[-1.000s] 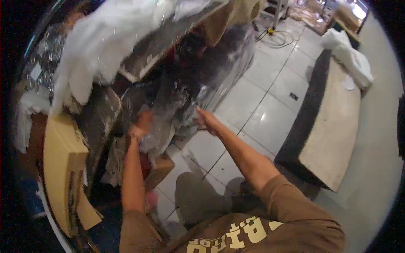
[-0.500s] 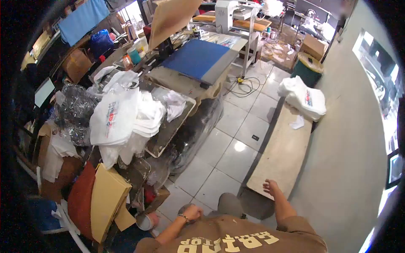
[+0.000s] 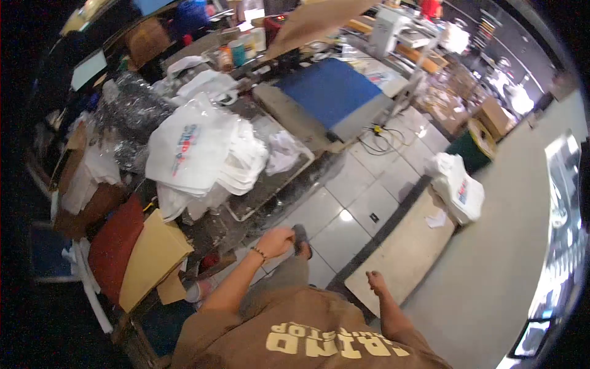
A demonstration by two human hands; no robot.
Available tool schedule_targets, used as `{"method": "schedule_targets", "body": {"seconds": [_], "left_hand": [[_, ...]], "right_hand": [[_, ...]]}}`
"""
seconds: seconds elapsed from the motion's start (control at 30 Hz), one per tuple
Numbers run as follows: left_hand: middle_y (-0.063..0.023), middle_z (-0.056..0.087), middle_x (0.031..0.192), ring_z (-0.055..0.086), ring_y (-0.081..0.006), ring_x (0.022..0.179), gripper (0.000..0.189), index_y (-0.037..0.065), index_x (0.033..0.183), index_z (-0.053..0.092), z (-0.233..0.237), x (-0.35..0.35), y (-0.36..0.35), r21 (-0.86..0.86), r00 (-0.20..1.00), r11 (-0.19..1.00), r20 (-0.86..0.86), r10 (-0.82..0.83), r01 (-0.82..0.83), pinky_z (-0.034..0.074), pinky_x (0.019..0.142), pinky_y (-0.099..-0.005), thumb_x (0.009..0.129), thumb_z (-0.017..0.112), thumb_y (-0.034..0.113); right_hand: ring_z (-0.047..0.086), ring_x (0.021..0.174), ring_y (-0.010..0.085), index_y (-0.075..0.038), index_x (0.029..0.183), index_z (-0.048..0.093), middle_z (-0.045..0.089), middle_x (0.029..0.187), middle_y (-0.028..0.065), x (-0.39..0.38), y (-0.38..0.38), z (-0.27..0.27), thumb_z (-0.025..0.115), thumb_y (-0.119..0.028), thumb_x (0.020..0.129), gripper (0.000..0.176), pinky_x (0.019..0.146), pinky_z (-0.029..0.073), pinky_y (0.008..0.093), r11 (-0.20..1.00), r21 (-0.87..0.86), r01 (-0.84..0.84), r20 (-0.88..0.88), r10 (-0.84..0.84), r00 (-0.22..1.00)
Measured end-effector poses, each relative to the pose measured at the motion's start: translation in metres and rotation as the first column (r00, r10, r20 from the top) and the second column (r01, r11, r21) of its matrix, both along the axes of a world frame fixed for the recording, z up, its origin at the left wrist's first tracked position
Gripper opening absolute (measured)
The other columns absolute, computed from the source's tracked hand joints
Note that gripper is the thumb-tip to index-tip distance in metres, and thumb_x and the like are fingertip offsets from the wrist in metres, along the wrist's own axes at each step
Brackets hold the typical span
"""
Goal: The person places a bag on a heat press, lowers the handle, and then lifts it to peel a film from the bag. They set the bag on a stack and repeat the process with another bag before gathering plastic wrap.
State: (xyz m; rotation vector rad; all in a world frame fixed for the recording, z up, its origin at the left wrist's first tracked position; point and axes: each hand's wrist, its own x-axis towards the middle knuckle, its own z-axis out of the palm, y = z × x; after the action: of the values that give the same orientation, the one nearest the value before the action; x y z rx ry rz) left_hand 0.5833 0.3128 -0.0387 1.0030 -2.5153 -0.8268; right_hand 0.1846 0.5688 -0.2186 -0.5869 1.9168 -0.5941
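Observation:
My left hand [image 3: 276,242] is out in front of my body with its fingers curled in, and nothing shows in it. Beyond it, on a cluttered worktable, lies a stack of white printed bags [image 3: 193,150]. My right hand [image 3: 377,283] hangs over the near end of a long pale bench [image 3: 399,249]; its fingers are loosely curled and no object shows in them. At the bench's far end rests another pile of white printed bags [image 3: 458,187], with a white scrap [image 3: 436,219] beside it. Neither hand touches the bags.
A tiled floor [image 3: 344,240] runs between the worktable and the bench. A blue-topped press board [image 3: 332,91] and a cable [image 3: 378,142] lie ahead. Yellow board [image 3: 153,261] leans at left; a green bin [image 3: 470,147] stands by the wall.
My view has shifted forward, and the bag stack on the worktable is nearer. My left hand has swung forward and up. The fingers of my right hand, spread before, are now curled.

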Motion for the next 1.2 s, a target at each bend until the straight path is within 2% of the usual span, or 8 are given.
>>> {"method": "schedule_targets", "body": {"seconds": [0.2,0.4,0.5,0.67,0.73,0.87,1.0,1.2], "left_hand": [[-0.0155,0.066,0.089,0.066,-0.0303,0.078,0.013,0.003,0.093,0.068,0.102,0.006,-0.124,-0.032,0.864,0.898,-0.288,0.413,-0.44,0.053,0.072,-0.0366,0.082,0.066,0.009],[-0.024,0.058,0.123,0.053,-0.0422,0.117,0.053,0.0,0.116,0.057,0.119,0.061,-0.254,-0.486,0.551,0.356,-0.348,0.759,-0.798,0.043,0.101,-0.047,0.076,0.079,0.028],[-0.0271,0.053,0.131,0.051,-0.0441,0.121,0.063,-0.001,0.123,0.054,0.095,0.065,-0.291,-0.526,0.53,0.364,-0.206,0.822,-0.769,0.041,0.104,-0.0478,0.076,0.079,0.034],[-0.0204,0.069,0.108,0.065,-0.0368,0.101,0.033,-0.002,0.102,0.07,0.099,0.067,-0.295,-0.343,0.514,0.431,-0.203,0.833,-0.834,0.051,0.091,-0.0417,0.085,0.072,0.026],[-0.0193,0.07,0.107,0.066,-0.0357,0.1,0.031,-0.003,0.105,0.069,0.108,0.073,-0.289,-0.297,0.555,0.492,-0.186,0.811,-0.818,0.051,0.09,-0.0399,0.087,0.071,0.022],[-0.0197,0.07,0.107,0.066,-0.0345,0.1,0.03,-0.005,0.106,0.069,0.099,0.087,-0.291,-0.119,0.517,0.503,-0.207,0.831,-0.856,0.05,0.091,-0.0375,0.088,0.071,0.019],[-0.0173,0.068,0.11,0.065,-0.0321,0.1,0.029,-0.005,0.11,0.067,0.102,0.083,-0.294,-0.292,0.614,0.553,-0.191,0.766,-0.781,0.05,0.091,-0.0387,0.09,0.069,0.016],[-0.0125,0.068,0.105,0.065,-0.0231,0.094,0.024,-0.002,0.108,0.067,0.125,-0.022,-0.298,0.015,0.535,0.547,-0.189,0.824,-0.837,0.051,0.084,-0.0332,0.092,0.068,0.016]], "right_hand": [[0.037,0.047,0.0077,-0.008,0.055,0.051,0.044,0.052,-0.004,-0.004,-0.2,0.081,0.063,-0.036,0.095,0.05,0.044,0.028,0.0292,0.908,-0.337,-0.251,-0.218,0.184,0.958],[0.042,0.05,0.0097,-0.003,0.058,0.051,0.045,0.052,0.0005,0.019,-0.355,0.191,0.063,-0.042,0.093,0.054,0.048,0.034,0.0313,0.828,-0.391,-0.402,-0.304,0.296,0.905],[0.042,0.052,0.0107,0.001,0.063,0.051,0.047,0.054,0.0036,0.021,-0.415,0.183,0.063,-0.04,0.094,0.053,0.048,0.035,0.0329,0.696,-0.432,-0.573,-0.448,0.385,0.807],[0.043,0.053,0.014,0.004,0.066,0.054,0.048,0.055,0.0079,0.055,-0.468,0.242,0.071,-0.029,0.09,0.044,0.051,0.037,0.035,0.562,-0.548,-0.619,-0.499,0.375,0.782],[0.051,0.052,0.0324,0.004,0.067,0.059,0.053,0.061,0.0181,0.048,-0.485,0.236,0.071,-0.028,0.088,0.04,0.053,0.041,0.0429,0.513,-0.59,-0.623,-0.538,0.325,0.778],[0.06,0.091,0.0362,-0.002,0.081,0.067,0.064,0.099,0.0192,0.028,-0.52,0.232,0.075,-0.027,0.083,0.027,0.076,0.047,0.0465,0.432,-0.548,-0.716,-0.74,0.149,0.656],[0.042,0.132,0.0431,-0.012,0.128,0.061,0.044,0.145,0.0219,0.004,-0.55,0.231,0.068,-0.047,0.084,0.056,0.108,0.032,0.057,0.4,-0.451,-0.798,-0.866,0.019,0.499],[0.033,0.139,0.044,-0.015,0.141,0.05,0.035,0.153,0.0213,-0.012,-0.555,0.215,0.065,-0.053,0.083,0.07,0.11,0.026,0.063,0.364,-0.456,-0.812,-0.835,0.142,0.532]]}}
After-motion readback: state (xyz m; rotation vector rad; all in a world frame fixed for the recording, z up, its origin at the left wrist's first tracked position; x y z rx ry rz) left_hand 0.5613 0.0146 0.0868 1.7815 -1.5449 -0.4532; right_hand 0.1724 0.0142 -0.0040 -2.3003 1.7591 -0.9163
